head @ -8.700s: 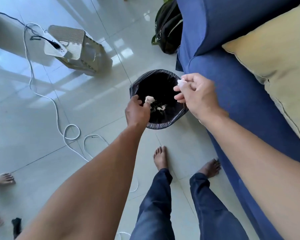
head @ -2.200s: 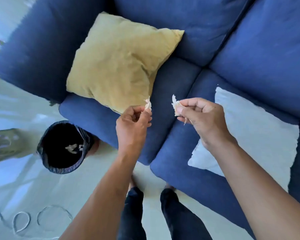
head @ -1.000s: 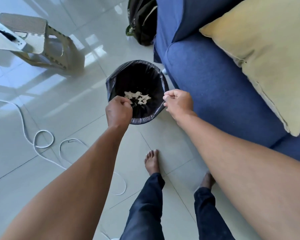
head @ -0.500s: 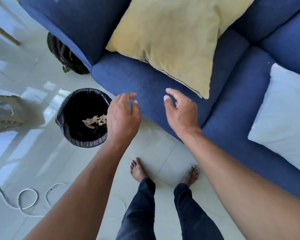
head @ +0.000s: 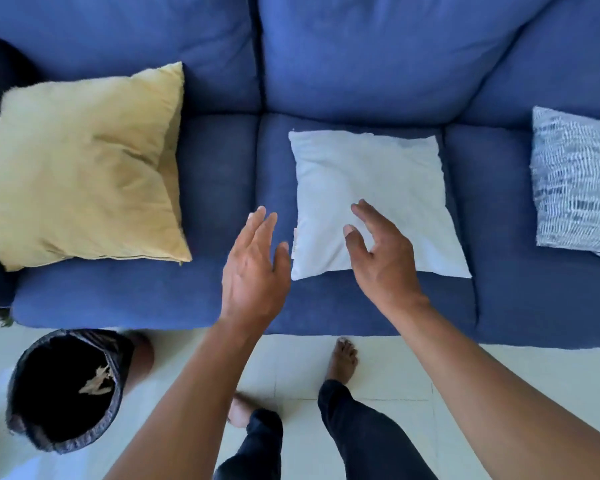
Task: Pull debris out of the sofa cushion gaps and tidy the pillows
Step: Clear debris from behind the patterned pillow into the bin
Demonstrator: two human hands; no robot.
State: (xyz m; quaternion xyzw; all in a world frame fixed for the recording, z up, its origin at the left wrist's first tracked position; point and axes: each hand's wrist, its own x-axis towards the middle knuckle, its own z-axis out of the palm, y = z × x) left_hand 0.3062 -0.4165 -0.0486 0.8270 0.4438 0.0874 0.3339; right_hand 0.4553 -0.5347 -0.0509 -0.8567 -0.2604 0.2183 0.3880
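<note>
The sofa [head: 361, 64] is deep blue. On it lie a mustard-yellow pillow [head: 84, 168] at left, a plain white pillow [head: 388, 168] centre, and a blue-and-white streaked pillow [head: 575, 181] at right. The bin liner [head: 111, 407] at lower left is black.

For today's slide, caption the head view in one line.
Open hands, left hand and right hand, reach toward white pillow on blue sofa.

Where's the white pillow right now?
The white pillow lies flat on the sofa's middle seat cushion, under the right hand, between the yellow and patterned pillows.
</note>
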